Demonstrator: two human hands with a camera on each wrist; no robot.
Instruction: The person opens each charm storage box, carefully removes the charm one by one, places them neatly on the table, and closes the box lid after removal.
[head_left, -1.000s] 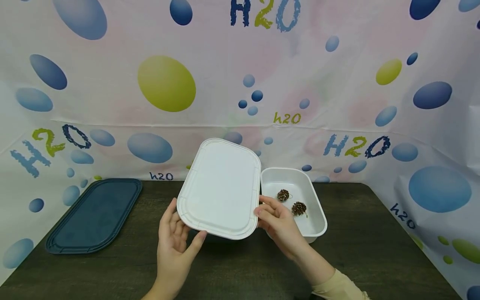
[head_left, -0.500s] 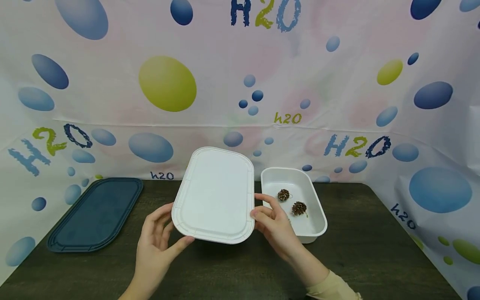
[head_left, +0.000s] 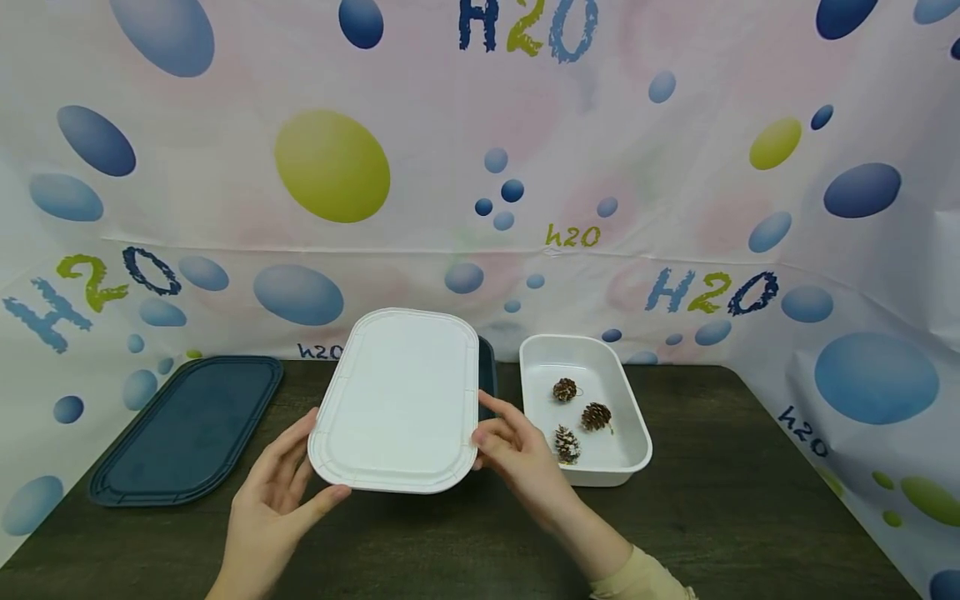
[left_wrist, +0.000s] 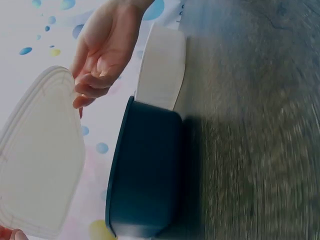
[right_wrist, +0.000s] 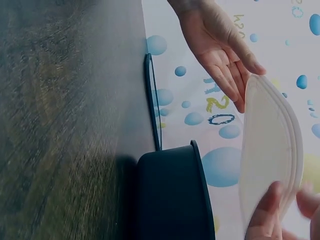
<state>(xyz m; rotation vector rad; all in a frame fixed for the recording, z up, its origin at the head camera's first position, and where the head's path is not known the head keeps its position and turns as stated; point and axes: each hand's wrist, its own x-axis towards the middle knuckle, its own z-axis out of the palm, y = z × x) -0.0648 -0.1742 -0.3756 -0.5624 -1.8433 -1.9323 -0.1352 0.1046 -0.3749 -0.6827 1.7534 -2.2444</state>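
A white rectangular lid (head_left: 397,400) with rounded corners is held up in the air by both hands, tilted toward the head camera. My left hand (head_left: 273,500) grips its near left corner between thumb and fingers. At the right edge, my right hand (head_left: 525,467) pinches the rim. Behind and below the lid stands a dark blue box (left_wrist: 147,170), mostly hidden by it in the head view. To the right is a white box (head_left: 633,442) holding pine cones (head_left: 596,417). The wrist views show the lid apart from the blue box.
A dark blue lid (head_left: 187,429) lies flat on the left of the dark wooden table (head_left: 750,500). A white sheet with coloured bubbles (head_left: 480,125) hangs behind the table and along its sides.
Both hands have carried the white lid left and slightly down. A third pine cone in the white box and the right edge of the blue box have come into view.
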